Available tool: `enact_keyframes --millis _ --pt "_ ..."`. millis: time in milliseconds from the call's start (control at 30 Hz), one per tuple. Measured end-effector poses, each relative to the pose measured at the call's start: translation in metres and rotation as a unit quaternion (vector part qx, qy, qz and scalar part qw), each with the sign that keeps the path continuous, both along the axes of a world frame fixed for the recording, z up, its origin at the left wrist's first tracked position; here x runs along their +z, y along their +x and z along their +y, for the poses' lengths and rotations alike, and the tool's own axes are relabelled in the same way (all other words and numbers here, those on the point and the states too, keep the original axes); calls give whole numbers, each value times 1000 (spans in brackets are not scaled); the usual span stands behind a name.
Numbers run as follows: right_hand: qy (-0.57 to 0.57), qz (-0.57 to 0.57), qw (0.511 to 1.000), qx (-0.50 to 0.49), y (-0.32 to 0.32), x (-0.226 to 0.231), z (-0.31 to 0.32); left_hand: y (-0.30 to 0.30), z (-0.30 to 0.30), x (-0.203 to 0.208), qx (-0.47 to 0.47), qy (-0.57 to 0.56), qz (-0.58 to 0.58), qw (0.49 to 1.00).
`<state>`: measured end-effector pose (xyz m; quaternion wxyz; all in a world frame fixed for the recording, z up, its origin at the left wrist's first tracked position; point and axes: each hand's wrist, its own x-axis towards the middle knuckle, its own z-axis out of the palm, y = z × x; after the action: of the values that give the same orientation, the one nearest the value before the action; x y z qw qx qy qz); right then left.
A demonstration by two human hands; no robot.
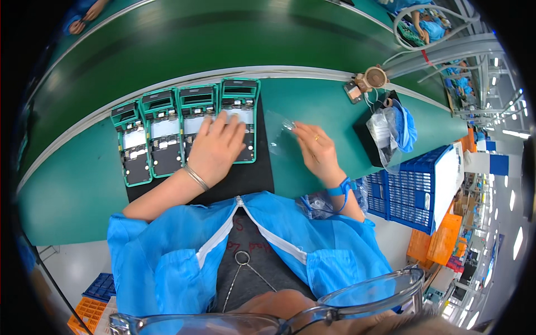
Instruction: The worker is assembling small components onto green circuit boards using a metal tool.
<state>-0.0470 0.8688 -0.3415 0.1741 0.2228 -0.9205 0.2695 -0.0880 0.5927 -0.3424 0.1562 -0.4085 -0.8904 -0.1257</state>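
Observation:
Several green-framed electronic device housings stand side by side on a black mat (264, 177), each with dark boards and a white panel inside. My left hand (215, 148) lies over the rightmost housing (249, 137), fingers stretched out, the fingertips at its white panel. That hand hides the lower part of the housing beside it (197, 100). To the right of the mat, my right hand (321, 153) pinches the corner of a thin clear plastic film (276, 133) between thumb and fingers. A blue wrist strap (341, 188) circles my right wrist.
A black bin (365, 138) with clear plastic and blue cloth sits on the green table at the right, near a small brown device (374, 78). Blue crates (410, 192) stand beyond the table's right edge. Behind the housings runs a green conveyor belt (223, 42).

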Motion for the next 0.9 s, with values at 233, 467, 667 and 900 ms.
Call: enact_keyframes --millis 233,467,667,900 --pt "-58 -26 998 -23 24 -19 1 13 40 -18 -176 -54 -74 980" --pt "-68 -23 997 -13 24 -22 3 13 43 -22 -171 -115 -64 976" --pt "-32 5 999 9 13 -19 -1 14 39 -22 -166 -104 -74 978" --pt "-52 41 994 85 -19 17 -42 4 -8 9 -205 199 -95 954"
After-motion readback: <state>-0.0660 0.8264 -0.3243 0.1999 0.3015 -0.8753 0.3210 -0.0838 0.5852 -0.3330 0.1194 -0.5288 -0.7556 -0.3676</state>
